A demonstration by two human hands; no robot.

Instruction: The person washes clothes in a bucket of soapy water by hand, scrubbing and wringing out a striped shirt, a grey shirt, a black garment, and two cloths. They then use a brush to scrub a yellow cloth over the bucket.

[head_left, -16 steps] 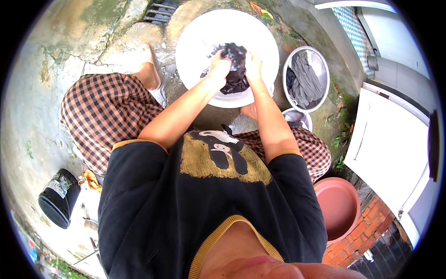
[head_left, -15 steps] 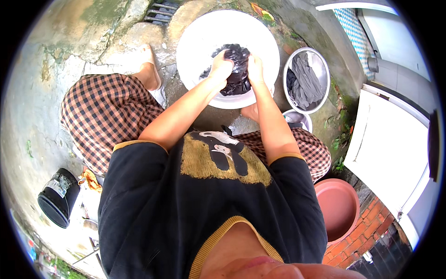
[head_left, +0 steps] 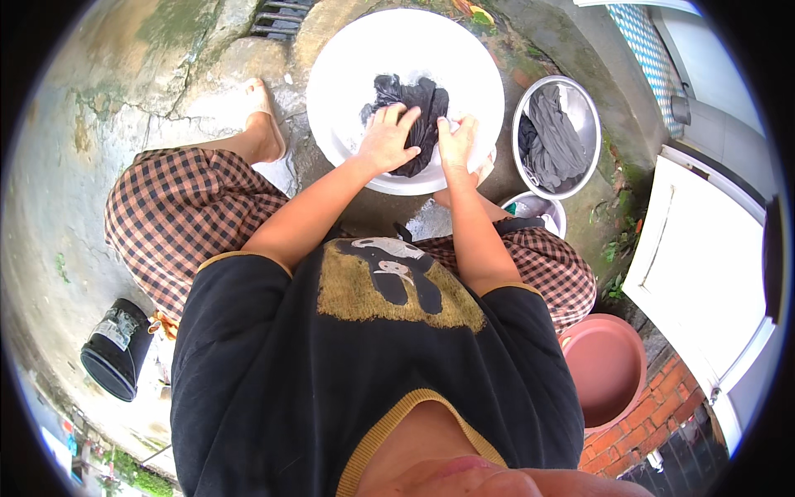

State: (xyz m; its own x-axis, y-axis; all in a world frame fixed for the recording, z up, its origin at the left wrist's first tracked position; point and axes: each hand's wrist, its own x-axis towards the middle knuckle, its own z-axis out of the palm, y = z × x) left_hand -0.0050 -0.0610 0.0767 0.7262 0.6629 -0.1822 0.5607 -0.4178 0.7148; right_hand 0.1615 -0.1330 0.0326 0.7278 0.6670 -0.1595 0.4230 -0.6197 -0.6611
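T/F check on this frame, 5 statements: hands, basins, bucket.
1. Both hands press on the dark cloth in the white basin. True: the left hand and the right hand rest on it.
2. The metal basin is empty. False: it holds a grey cloth.
3. The pink basin sits at the person's right. True.
4. The black bucket stands inside the white basin. False: it lies on the ground at the person's left.
5. The white basin sits on a table. False: it sits on the concrete ground.
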